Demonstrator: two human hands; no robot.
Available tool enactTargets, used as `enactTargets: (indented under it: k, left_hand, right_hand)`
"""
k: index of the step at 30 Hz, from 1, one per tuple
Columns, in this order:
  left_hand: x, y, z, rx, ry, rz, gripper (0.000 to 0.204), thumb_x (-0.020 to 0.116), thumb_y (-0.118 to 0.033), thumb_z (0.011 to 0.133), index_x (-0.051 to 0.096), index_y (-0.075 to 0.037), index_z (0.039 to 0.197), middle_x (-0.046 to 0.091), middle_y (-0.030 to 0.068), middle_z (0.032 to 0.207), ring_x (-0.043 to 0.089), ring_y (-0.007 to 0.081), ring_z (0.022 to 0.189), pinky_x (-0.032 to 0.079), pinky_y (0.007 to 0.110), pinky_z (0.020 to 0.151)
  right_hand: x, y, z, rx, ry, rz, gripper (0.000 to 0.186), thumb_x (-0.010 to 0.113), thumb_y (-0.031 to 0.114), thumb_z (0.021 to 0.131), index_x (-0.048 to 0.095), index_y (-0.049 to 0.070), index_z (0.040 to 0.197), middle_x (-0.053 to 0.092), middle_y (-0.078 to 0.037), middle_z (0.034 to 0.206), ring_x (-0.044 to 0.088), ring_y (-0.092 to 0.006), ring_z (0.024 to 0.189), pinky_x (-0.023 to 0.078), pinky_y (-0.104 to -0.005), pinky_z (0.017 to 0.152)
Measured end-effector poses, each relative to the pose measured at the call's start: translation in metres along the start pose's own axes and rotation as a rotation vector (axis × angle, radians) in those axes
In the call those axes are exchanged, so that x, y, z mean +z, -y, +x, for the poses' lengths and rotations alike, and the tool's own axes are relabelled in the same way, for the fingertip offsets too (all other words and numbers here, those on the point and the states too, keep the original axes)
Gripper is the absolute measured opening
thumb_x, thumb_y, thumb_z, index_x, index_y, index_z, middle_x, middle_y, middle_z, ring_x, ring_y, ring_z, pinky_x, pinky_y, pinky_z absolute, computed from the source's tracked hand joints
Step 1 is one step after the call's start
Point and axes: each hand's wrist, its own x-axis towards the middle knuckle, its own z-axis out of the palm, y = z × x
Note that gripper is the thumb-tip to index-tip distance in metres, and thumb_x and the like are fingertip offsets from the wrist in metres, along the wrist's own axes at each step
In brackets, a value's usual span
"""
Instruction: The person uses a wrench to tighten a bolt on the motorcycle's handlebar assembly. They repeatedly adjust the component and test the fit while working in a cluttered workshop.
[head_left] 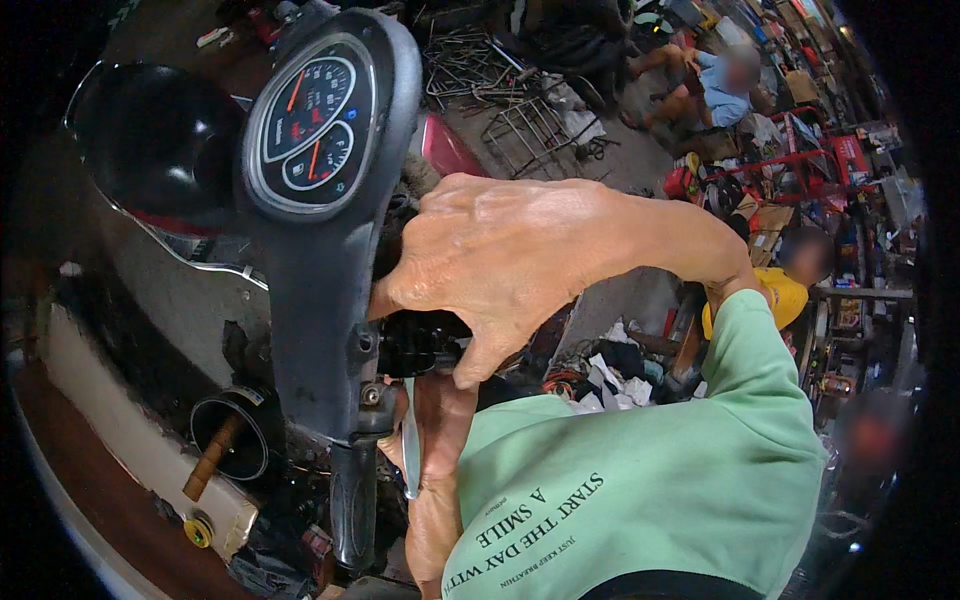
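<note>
The black plastic scooter handlebar cover [318,290] stands at the partly hidden fingers [388,297] of the right hand [500,245], thumb [474,362] spread away, while whether the left hand [442,428] pinches anything I cannot tell.

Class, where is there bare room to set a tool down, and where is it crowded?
Grey floor lies bare between the glossy black shell and the pale board. It's crowded at the handlebar, where the right hand and left hand sit close together.
</note>
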Motion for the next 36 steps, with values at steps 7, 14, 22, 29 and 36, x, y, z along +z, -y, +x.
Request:
enactTargets:
  k: [7,14,22,29,36]
  left_hand:
    - [-0.015,-0.007,0.006,0.048,0.012,0.037,0.055,0.077,-0.027,0.071,0.059,-0.012,0.121,0.053,0.0069,0.127,0.046,0.0227,0.110,0.033,0.044,0.087]
    - [-0.008,-0.010,0.007,0.058,0.079,0.184,0.056,0.078,-0.031,0.069,0.060,-0.012,0.119,0.056,0.0068,0.120,0.050,0.0214,0.103,0.033,0.042,0.082]
    - [-0.009,-0.007,0.011,-0.019,0.042,0.065,0.059,0.072,-0.028,0.074,0.053,0.000,0.122,0.058,0.0140,0.118,0.054,0.0246,0.102,0.038,0.038,0.079]
    - [-0.007,-0.019,0.010,0.046,-0.027,0.065,0.046,0.068,-0.016,0.076,0.057,-0.002,0.118,0.057,0.0166,0.117,0.055,0.0254,0.097,0.043,0.035,0.071]
    - [-0.012,-0.027,0.010,0.045,0.011,0.214,0.042,0.066,-0.012,0.078,0.058,-0.008,0.119,0.058,0.0130,0.120,0.057,0.0287,0.100,0.043,0.035,0.067]
  right_hand:
    - [0.011,-0.003,0.007,-0.032,-0.038,0.069,0.068,0.072,0.031,0.056,0.063,0.001,0.116,0.065,-0.021,0.074,0.064,-0.0397,0.078,0.050,-0.0463,0.072]
    - [0.014,-0.005,0.006,-0.006,-0.046,0.132,0.078,0.073,0.032,0.053,0.061,0.009,0.127,0.069,-0.021,0.087,0.067,-0.0369,0.085,0.053,-0.0428,0.077]
    - [0.026,-0.012,0.007,-0.076,-0.141,0.231,0.075,0.069,0.026,0.055,0.060,0.001,0.125,0.065,-0.021,0.072,0.066,-0.0374,0.075,0.052,-0.0444,0.072]
    - [0.030,-0.016,0.006,-0.130,-0.210,0.144,0.072,0.068,0.026,0.057,0.060,0.000,0.124,0.065,-0.021,0.071,0.065,-0.0376,0.074,0.052,-0.0440,0.073]
    - [0.011,-0.014,0.013,0.002,0.100,0.239,0.068,0.062,0.036,0.069,0.057,0.002,0.127,0.068,-0.023,0.084,0.065,-0.0376,0.081,0.052,-0.0442,0.077]
